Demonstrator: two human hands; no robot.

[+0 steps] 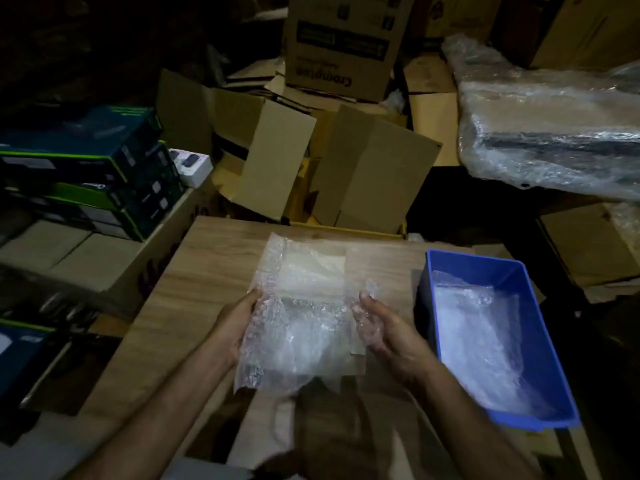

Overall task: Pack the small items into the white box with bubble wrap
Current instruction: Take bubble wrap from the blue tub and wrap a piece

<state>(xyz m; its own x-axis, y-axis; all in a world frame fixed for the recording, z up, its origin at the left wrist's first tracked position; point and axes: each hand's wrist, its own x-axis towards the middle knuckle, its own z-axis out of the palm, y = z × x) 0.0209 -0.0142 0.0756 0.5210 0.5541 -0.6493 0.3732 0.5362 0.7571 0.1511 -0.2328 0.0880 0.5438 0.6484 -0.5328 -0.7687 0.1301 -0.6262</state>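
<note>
A: Hands?
B: Two. Left hand (pixel 239 325) gripped the bubble wrap (pixel 298 327) sheet's nine o'clock edge; right hand (pixel 384 330) lay against its three o'clock edge, fingers fairly straight, wrap draped over them.
A: Wrap?
B: Clear, crinkly, bumpy, held over a pale flat box (pixel 323 271) on the wood-grain table (pixel 194 289).
A: Else?
B: One blue rectangular plastic bin (pixel 512 271) at three o'clock, more wrap inside. Brown cardboard cartons (pixel 367 174) at twelve.

Left hand (pixel 235 327) and right hand (pixel 388 334) extended forward; fingers (pixel 367 303) nearly straight.
</note>
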